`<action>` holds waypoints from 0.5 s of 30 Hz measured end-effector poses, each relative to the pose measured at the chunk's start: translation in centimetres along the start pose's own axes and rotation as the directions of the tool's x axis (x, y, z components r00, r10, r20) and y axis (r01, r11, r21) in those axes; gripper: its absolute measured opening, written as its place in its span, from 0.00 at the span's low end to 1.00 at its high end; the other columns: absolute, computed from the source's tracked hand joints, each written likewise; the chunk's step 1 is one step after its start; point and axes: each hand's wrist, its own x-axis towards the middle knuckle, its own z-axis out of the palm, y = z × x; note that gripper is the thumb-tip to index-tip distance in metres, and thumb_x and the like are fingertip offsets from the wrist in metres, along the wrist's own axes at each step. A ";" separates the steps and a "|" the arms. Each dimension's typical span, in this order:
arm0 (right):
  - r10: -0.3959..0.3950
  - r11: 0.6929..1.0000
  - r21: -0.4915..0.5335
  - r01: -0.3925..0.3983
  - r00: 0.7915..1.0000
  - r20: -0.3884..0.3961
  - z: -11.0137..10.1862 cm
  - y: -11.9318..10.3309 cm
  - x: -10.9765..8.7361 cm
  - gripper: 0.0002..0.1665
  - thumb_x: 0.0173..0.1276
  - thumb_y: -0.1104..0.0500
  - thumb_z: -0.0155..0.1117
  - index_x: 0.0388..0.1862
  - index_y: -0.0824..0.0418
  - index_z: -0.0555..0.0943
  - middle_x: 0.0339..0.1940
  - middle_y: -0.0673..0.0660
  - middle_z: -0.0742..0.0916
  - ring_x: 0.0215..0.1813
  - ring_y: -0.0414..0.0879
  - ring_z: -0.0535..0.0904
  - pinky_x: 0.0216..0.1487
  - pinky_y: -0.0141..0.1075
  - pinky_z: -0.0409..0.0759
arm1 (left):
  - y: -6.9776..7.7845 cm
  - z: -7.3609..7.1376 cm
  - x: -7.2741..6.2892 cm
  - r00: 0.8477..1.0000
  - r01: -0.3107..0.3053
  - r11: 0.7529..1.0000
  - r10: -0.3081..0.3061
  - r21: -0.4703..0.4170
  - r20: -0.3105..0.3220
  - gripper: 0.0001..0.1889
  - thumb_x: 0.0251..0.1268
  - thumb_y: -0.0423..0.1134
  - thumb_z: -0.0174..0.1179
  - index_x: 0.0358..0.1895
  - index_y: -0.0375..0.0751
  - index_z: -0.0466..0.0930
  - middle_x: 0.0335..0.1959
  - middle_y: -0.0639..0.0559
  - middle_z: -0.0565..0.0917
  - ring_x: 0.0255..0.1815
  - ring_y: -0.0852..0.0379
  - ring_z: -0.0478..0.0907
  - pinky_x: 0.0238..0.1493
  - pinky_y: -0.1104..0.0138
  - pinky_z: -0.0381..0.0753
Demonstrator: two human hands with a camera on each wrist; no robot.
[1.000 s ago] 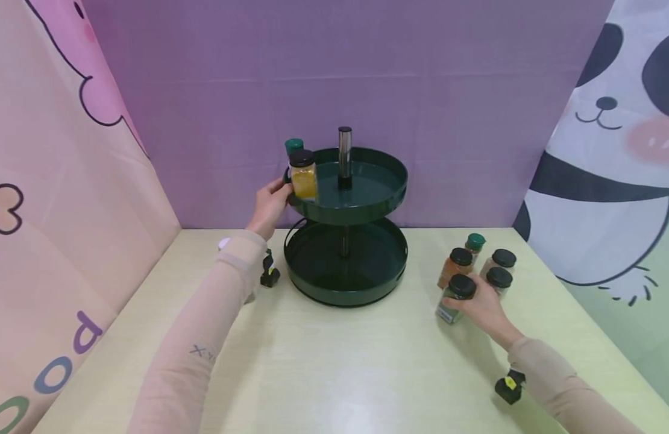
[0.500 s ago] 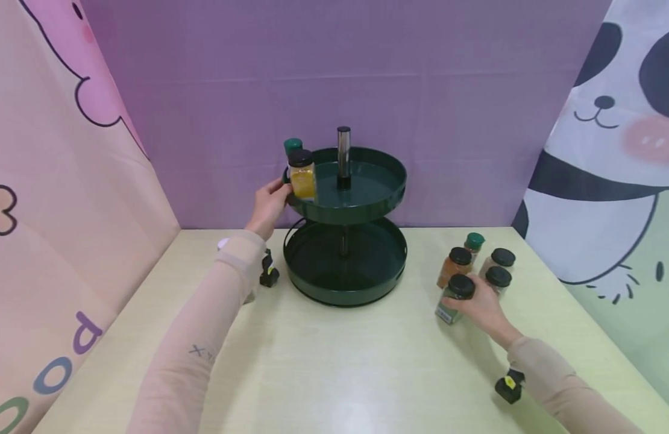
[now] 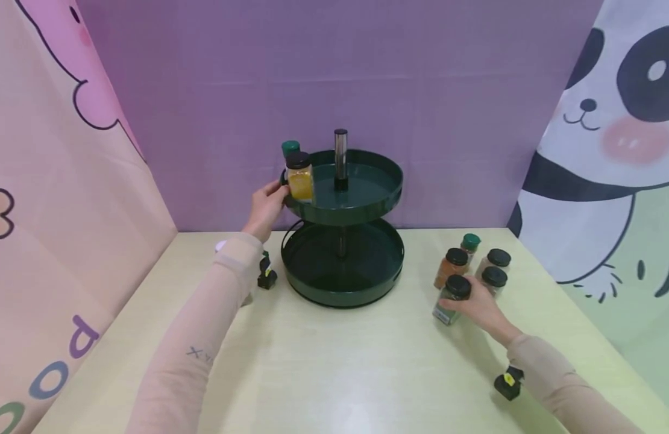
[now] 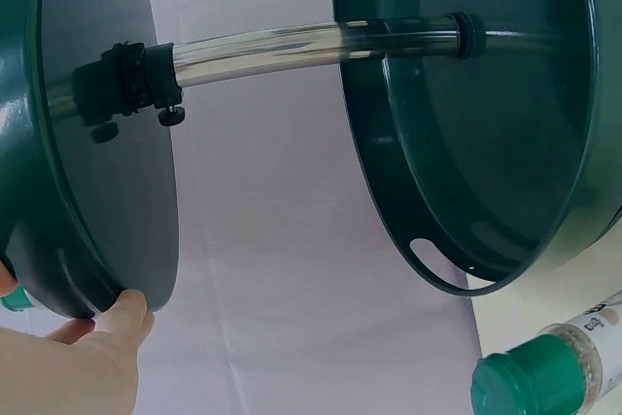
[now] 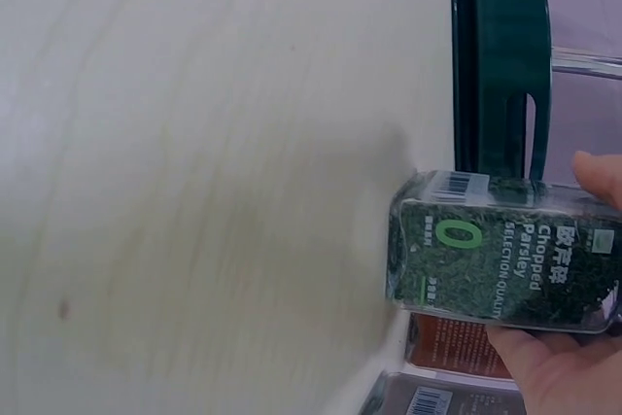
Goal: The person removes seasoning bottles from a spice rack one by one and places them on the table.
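Note:
A dark green two-tier tray (image 3: 342, 214) stands on the table with a metal post through its middle. My left hand (image 3: 266, 211) holds the left rim of the upper tier, its fingers (image 4: 121, 318) against the underside. On that tier sit a yellow spice jar (image 3: 300, 184) with a black lid and a green-capped bottle (image 3: 290, 147) behind it. At the right, my right hand (image 3: 482, 308) grips a jar of chopped parsley (image 5: 486, 259), thumb on one side and fingers on the other. The jar leans slightly in the head view; whether its base touches the table I cannot tell.
Close behind the parsley jar stand an orange spice jar (image 3: 445, 271), a green-capped bottle (image 3: 470, 242) and two black-lidded jars (image 3: 497, 258). Another green-capped bottle (image 4: 533, 381) lies near the lower tier in the left wrist view. A purple cloth (image 3: 248, 120) hangs behind the table.
The head view has shifted slightly. Both hands keep the same holds, on the upper tier's rim and on the parsley jar.

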 end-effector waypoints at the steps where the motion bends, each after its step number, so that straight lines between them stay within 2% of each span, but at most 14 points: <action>1: 0.000 1.000 0.001 0.000 1.000 0.008 0.0 0.0 0.0 0.53 0.54 0.48 0.68 0.65 0.78 0.52 0.61 0.79 0.66 0.62 0.71 0.63 0.61 0.60 0.64 | 0.0 0.0 0.0 1.000 0.003 1.000 -0.003 -0.001 0.001 0.23 0.67 0.38 0.47 0.65 0.40 0.64 0.63 0.45 0.70 0.60 0.55 0.69 0.62 0.67 0.68; 8: -0.018 1.000 -0.010 0.018 0.999 0.040 -0.5 -0.2 0.1 0.52 0.56 0.44 0.66 0.65 0.75 0.56 0.61 0.78 0.67 0.62 0.71 0.63 0.59 0.60 0.66 | -0.2 -0.4 0.1 1.000 0.005 1.000 -0.005 -0.019 0.012 0.24 0.67 0.39 0.48 0.66 0.39 0.63 0.64 0.45 0.69 0.62 0.55 0.68 0.63 0.67 0.68; 15: -0.061 0.998 0.024 0.059 0.996 0.072 -2.4 -1.4 -0.1 0.46 0.61 0.43 0.60 0.66 0.72 0.59 0.64 0.75 0.67 0.63 0.68 0.65 0.60 0.56 0.68 | -0.4 -1.0 -0.3 0.999 0.022 0.997 -0.019 -0.069 0.037 0.26 0.68 0.42 0.49 0.67 0.37 0.60 0.68 0.44 0.64 0.66 0.54 0.64 0.64 0.67 0.66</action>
